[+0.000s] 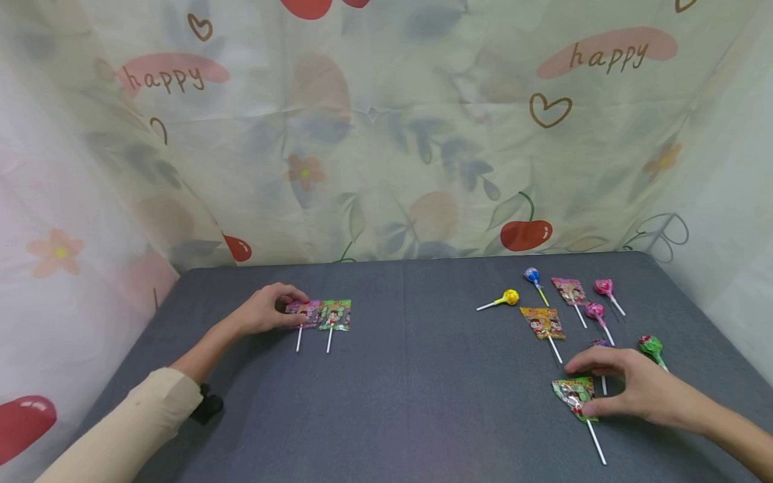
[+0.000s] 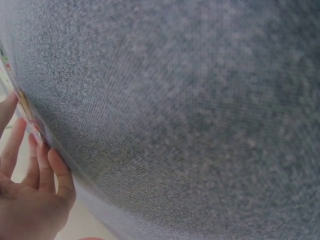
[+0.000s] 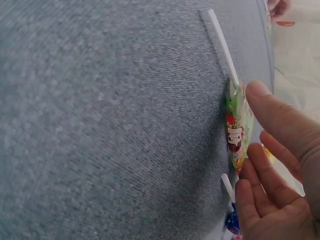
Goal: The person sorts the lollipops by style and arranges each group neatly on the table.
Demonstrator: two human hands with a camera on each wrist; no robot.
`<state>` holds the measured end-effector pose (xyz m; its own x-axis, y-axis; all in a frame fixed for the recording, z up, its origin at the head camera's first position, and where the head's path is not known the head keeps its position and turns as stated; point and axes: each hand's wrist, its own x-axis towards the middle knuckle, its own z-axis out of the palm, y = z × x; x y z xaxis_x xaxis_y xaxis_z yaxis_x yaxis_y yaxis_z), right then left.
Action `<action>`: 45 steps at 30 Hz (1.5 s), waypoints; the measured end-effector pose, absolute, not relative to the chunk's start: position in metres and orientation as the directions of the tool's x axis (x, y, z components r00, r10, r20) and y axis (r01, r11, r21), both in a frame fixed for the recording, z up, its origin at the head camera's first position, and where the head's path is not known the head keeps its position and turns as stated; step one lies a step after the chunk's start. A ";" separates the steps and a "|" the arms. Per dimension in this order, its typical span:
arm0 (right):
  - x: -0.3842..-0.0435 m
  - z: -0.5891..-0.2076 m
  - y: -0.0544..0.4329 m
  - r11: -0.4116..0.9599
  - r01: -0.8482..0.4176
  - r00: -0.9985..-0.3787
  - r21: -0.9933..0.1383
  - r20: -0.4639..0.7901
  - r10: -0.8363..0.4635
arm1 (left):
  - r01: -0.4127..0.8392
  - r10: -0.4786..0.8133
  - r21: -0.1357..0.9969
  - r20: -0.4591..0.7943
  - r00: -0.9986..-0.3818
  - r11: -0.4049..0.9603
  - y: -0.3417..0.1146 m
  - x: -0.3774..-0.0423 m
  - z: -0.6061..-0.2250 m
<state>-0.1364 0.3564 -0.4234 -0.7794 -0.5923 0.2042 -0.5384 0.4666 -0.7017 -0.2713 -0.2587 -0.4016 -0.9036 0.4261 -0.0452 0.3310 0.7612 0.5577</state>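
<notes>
Remotely, I have the left hand (image 1: 272, 310) lightly pinching the pink-wrapped lollipop (image 1: 311, 314) on the table (image 1: 423, 396), apparently steadying it beside the green-wrapped lollipop (image 1: 335, 315), and the right hand (image 1: 646, 390) half-spread, gripping nothing, bracketing another green packet (image 1: 570, 390).

And look at that lane, straight down the middle of the table (image 1: 410, 376), bare from near side to far, plenty of room to slide through! On the left, the left fingers (image 1: 292, 293) meet the left green packet (image 1: 335, 314) as a sideways block. Traffic on the right: the orange packet (image 1: 543, 323) points its stick at the right fingers (image 3: 270, 172), the green lollipop (image 1: 651, 347) crowds in beyond, and the curtain (image 1: 423, 168) walls off the far edge
</notes>
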 end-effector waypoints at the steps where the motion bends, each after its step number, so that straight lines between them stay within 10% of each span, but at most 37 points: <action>1: -0.137 -0.424 0.356 0.473 -0.551 -0.776 -0.688 0.212 -0.595 | 0.328 0.423 0.556 -0.048 -0.905 0.764 -0.258 -0.271 -0.401; 45: -0.142 -0.431 0.356 0.589 -0.555 -0.794 -0.587 0.163 -0.586 | 0.311 0.407 0.559 -0.053 -0.912 0.769 -0.258 -0.272 -0.402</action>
<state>-0.1417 0.3558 -0.4305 -0.7937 -0.5860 0.1633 -0.5554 0.5886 -0.5874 -0.2717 -0.2581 -0.4024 -0.9117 0.4073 -0.0534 0.3107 0.7688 0.5590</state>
